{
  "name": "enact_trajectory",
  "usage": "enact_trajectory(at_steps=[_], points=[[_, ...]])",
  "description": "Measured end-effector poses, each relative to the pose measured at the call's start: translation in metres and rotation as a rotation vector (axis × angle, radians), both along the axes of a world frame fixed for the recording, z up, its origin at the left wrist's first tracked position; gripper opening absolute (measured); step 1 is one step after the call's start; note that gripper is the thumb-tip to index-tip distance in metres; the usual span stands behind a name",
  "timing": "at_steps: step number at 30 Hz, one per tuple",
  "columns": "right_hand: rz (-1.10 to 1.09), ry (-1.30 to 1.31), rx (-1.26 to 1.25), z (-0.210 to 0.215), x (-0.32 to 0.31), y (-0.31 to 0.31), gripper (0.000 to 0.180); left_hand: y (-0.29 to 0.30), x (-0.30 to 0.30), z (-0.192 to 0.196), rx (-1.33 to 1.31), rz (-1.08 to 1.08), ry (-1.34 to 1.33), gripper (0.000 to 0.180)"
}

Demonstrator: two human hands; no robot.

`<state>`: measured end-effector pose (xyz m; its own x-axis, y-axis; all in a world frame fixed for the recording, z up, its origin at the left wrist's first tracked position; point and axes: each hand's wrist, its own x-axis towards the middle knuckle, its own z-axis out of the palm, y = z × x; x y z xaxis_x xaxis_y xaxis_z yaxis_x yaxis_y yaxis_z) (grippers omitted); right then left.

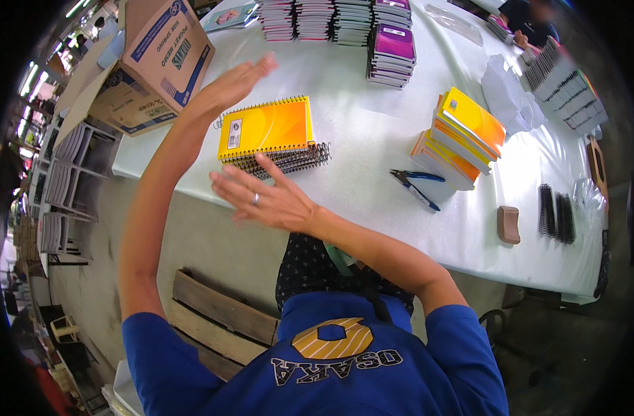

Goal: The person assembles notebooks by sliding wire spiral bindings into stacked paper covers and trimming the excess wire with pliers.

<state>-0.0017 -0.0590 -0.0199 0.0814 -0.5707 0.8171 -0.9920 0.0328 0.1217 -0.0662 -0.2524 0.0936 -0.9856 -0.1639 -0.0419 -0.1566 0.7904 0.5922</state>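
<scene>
A stack of yellow-orange spiral notebooks (268,130) lies on the table in front of me. Black wire coils stick out along its near edge and right corner. My left hand (241,80) is stretched out above the far side of the stack, between it and a cardboard box, holding nothing. Close to the stack's near edge is my right hand (270,199), a ring on one finger, its fingers spread and nothing in them. The thumb overlaps the coils; whether it touches them I cannot tell. Blue-handled pliers (417,187) rest to the right.
More yellow notebooks (463,135) are piled at the right. The open cardboard box (154,62) stands at the left edge. Purple notebooks (392,52) are stacked at the back. Right of the pliers are a brown block (509,225) and loose black coils (556,215). Another person (528,24) sits far right.
</scene>
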Motion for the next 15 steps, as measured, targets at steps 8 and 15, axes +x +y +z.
enact_trajectory(at_steps=[8,15], points=[[-0.166,0.206,0.017,-0.007,-0.061,-0.014,0.066,-0.023,-0.042,-0.026,0.410,-0.112,-0.617,0.091],[-0.305,-0.401,-0.040,-0.021,-0.049,0.124,0.034,0.008,-0.043,0.009,-0.281,-0.279,-0.224,0.095]])
